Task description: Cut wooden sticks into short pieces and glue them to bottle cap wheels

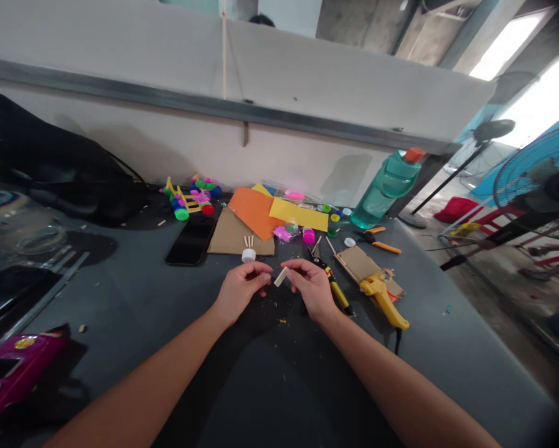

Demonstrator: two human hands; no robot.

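Over the dark tabletop, my right hand (311, 287) pinches a short bundle of pale wooden sticks (281, 277) between thumb and fingers. My left hand (244, 287) is just to the left of the sticks, its fingers curled together; what they hold, if anything, is too small to make out. Behind my left hand stands a white bottle cap (248, 255) with several short sticks upright on it. Yellow-handled pliers (338, 292) lie beside my right hand. Farther right, a yellow glue gun (385, 302) rests against a piece of cardboard (358, 264).
A black phone (190, 241), orange paper (251, 211), yellow paper (299, 215) and a small colourful stick model (190, 200) lie toward the wall. A teal bottle (386, 190) stands back right, near orange-handled cutters (386, 247). A magenta tool (27, 361) is at left.
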